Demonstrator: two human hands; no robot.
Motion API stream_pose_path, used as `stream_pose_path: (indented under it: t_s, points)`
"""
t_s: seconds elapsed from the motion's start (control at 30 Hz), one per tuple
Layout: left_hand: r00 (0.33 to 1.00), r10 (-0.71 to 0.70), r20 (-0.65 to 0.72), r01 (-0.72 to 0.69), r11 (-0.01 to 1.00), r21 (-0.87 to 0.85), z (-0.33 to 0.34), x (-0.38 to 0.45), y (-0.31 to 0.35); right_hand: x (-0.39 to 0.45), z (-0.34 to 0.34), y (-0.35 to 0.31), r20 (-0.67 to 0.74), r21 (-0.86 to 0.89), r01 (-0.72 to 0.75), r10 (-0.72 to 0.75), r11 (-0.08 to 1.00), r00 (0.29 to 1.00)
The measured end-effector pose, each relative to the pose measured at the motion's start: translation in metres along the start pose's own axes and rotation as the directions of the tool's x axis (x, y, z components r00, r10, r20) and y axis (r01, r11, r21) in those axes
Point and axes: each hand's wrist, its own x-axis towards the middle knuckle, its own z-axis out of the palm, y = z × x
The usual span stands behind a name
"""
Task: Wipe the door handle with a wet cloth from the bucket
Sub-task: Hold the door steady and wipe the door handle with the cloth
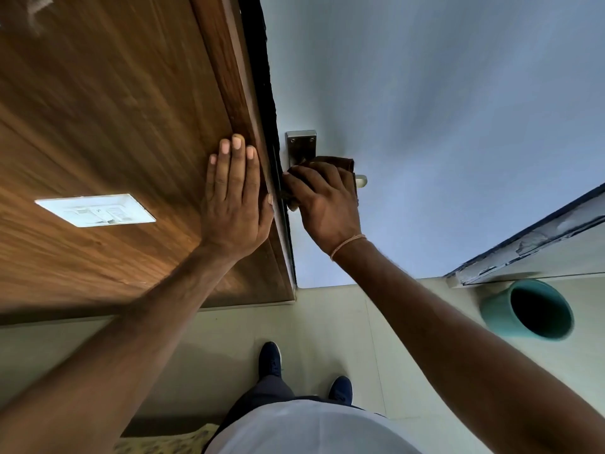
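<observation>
- Two bare hands in the head view, both raised against the door area.
- Left hand [234, 198]: flat, fingers spread open, palm pressed on the brown wood-grain wall panel [108, 126] beside the door edge; it holds nothing.
- Right hand [322, 199]: fingers curled closed around a dark brown cloth [337, 162], pressing it onto the silver metal door handle [361, 181].
- Handle lever mostly covered by cloth and hand; only its rounded tip shows to the right of the knuckles. The rectangular steel backplate [299, 145] with screws is exposed above the cloth.
- Handle is mounted on a pale blue-grey door [442, 109], near its left edge.
- Thin orange thread band [347, 245] on the right wrist.
- Teal round plastic bucket [527, 309] stands on the pale tiled floor [327, 322], lower right, well apart from the hands; contents cannot be told.
- White switch plate [95, 209] on the wood panel, left of the left hand.
- Two dark blue shoes [270, 358] on the floor below.
</observation>
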Motion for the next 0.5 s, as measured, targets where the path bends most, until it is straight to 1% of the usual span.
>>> stream_pose_path:
  t_s: [0.07,0.13,0.27,0.33,0.4,0.43,0.47,0.5]
  points:
    - [1.0,0.01,-0.007,-0.01,1.0,-0.001,0.0,0.001,-0.003,-0.003,-0.002,0.015,0.02,-0.038,0.022,-0.021,0.999,1.0]
    - [1.0,0.008,-0.015,-0.008,1.0,0.01,0.001,0.001,-0.004,-0.008,-0.008,0.032,0.02,-0.062,-0.016,0.017,0.998,1.0]
    - [0.999,-0.022,-0.024,0.022,1.0,-0.007,0.001,0.001,0.002,-0.014,-0.008,0.038,0.038,-0.081,-0.018,0.021,0.997,0.999]
    - [1.0,-0.026,-0.015,0.026,1.0,-0.008,0.002,0.001,0.002,-0.02,-0.012,0.048,0.01,-0.054,-0.137,0.137,0.989,0.99]
    - [1.0,-0.022,-0.009,0.021,1.0,-0.011,0.002,0.002,0.001,-0.025,-0.016,0.059,-0.005,0.01,-0.286,0.286,0.958,0.958]
    - [1.0,-0.021,-0.007,0.021,1.0,-0.014,0.001,0.002,0.001,-0.028,-0.015,0.061,0.026,0.06,-0.35,0.349,0.935,0.937]
    - [1.0,-0.02,-0.007,0.02,1.0,-0.014,0.001,0.002,0.002,-0.028,-0.015,0.058,0.086,0.14,-0.416,0.407,0.899,0.909]
    - [1.0,-0.019,-0.006,0.018,1.0,-0.011,0.001,0.002,0.002,-0.026,-0.014,0.054,0.153,0.258,-0.488,0.463,0.834,0.873]
